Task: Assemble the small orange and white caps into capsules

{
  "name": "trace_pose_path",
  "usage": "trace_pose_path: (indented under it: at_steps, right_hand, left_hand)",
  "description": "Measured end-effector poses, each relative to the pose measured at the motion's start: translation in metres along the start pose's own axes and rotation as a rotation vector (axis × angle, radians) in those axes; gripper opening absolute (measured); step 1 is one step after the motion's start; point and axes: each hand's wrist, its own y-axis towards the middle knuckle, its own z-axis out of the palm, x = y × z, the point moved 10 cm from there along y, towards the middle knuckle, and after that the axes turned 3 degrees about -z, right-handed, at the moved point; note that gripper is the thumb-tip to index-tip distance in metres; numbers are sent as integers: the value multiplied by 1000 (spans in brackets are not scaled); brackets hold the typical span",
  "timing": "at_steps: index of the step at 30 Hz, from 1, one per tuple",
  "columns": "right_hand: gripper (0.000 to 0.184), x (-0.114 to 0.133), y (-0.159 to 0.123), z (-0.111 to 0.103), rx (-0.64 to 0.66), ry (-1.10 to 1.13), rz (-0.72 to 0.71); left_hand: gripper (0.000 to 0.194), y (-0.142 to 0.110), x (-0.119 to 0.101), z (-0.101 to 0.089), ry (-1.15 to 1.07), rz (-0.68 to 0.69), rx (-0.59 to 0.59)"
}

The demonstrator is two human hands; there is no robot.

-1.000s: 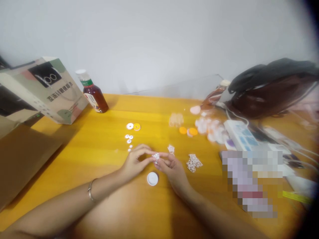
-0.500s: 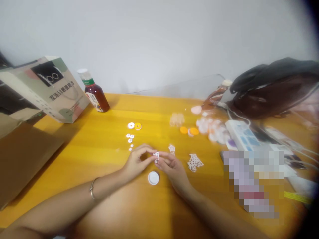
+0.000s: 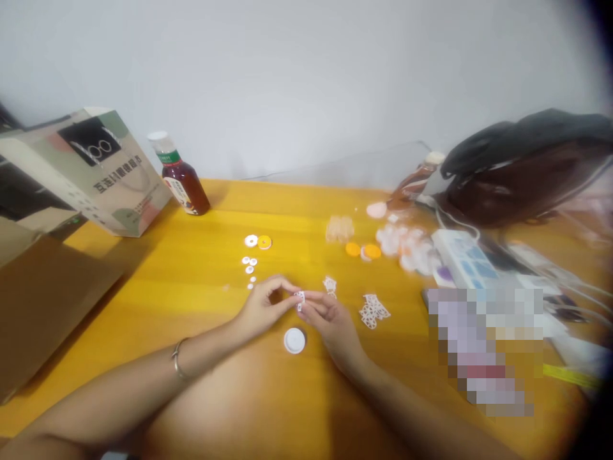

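Observation:
Between the fingertips of both hands is a small white openwork plastic piece, partly covered by the fingers. My left hand pinches it from the left, thumb and index finger closed on it. From the right, my right hand grips the same piece with thumb and fingers. Just below the hands a round white cap-like disc lies on the table. Similar white lattice pieces lie to the right, and a smaller lattice piece sits just behind my right hand.
On the wooden table, small white discs and a yellow disc lie left of centre. Orange discs and a blurred white pile are at right. A bottle, paper bag, cardboard box and power strip surround them.
Both hands stay nearly in place, still holding the white openwork piece, which appears slightly turned between the fingers. The whole view has shifted very slightly.

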Motion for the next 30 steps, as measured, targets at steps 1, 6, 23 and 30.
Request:
trace_pose_path:
  at_steps: [1,6,23,30]
  right_hand:
    - [26,0,0,0,-1,-3,-2]
    - [25,1,1,1,9,-9,-9]
    - [49,25,-31,30,300,-851,-540]
    - [19,26,-16,26,271,-1027,-570]
  left_hand:
    - [15,1,1,1,1,-11,6]
    - [14,3,-9,1,71,30,23]
    - [16,5,0,-7,-185,-53,113]
    - [12,2,-7,-2,-159,30,150]
